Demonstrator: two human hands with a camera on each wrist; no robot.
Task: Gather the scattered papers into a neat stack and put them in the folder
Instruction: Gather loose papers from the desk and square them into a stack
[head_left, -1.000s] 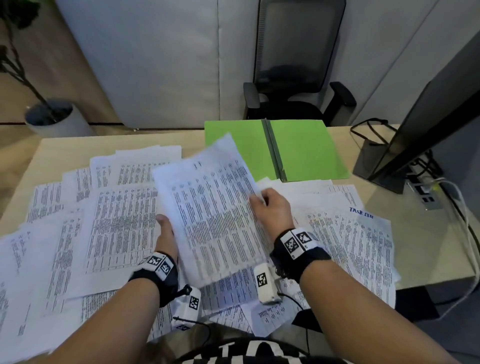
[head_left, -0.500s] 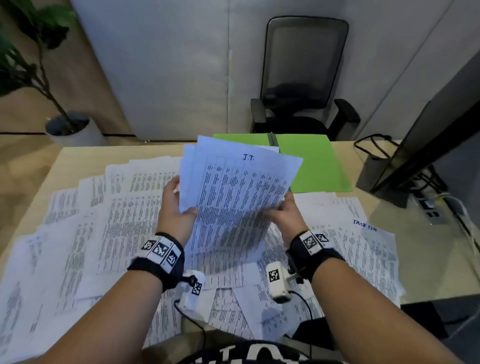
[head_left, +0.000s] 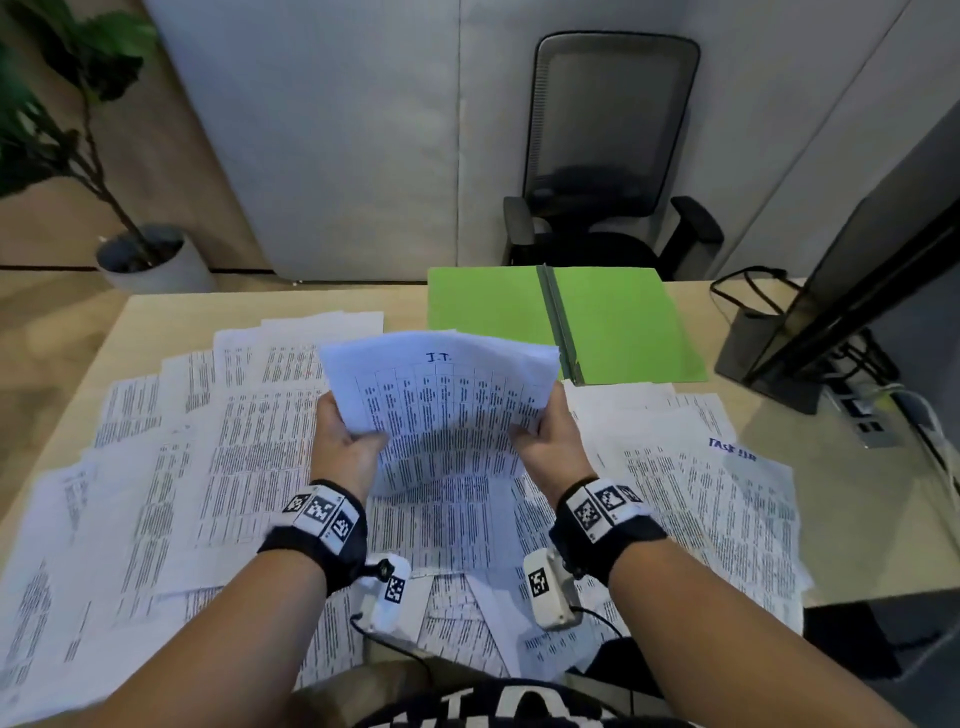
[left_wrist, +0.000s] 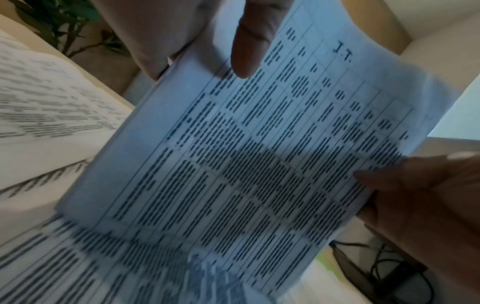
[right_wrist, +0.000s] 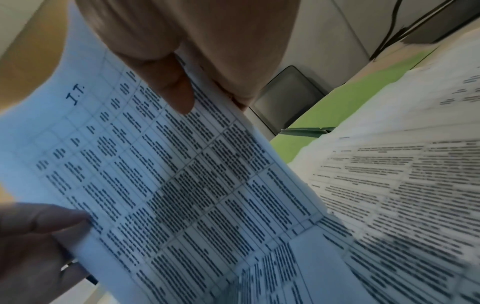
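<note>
I hold a small bundle of printed sheets (head_left: 441, 400) upright above the desk, its top sheet marked "I.T." in blue. My left hand (head_left: 345, 441) grips the bundle's left edge, thumb on the front. My right hand (head_left: 545, 441) grips the right edge the same way. The left wrist view shows the bundle (left_wrist: 246, 154) with my left thumb (left_wrist: 249, 45) on it. In the right wrist view my right thumb (right_wrist: 174, 86) presses the bundle (right_wrist: 168, 174). Many loose papers (head_left: 249, 457) lie scattered over the desk. An open green folder (head_left: 561, 322) lies flat beyond the bundle.
A black monitor (head_left: 857, 291) with its stand and cables stands at the desk's right. Behind the desk (head_left: 857, 519) is a black office chair (head_left: 608, 156). A potted plant (head_left: 145, 249) stands on the floor at the far left. More sheets (head_left: 711, 514) cover the desk's right side.
I lifted a few sheets off the desk with both hands and raised them upright. The bundle has since come lower and squarer, so the folder shows fully behind it.
</note>
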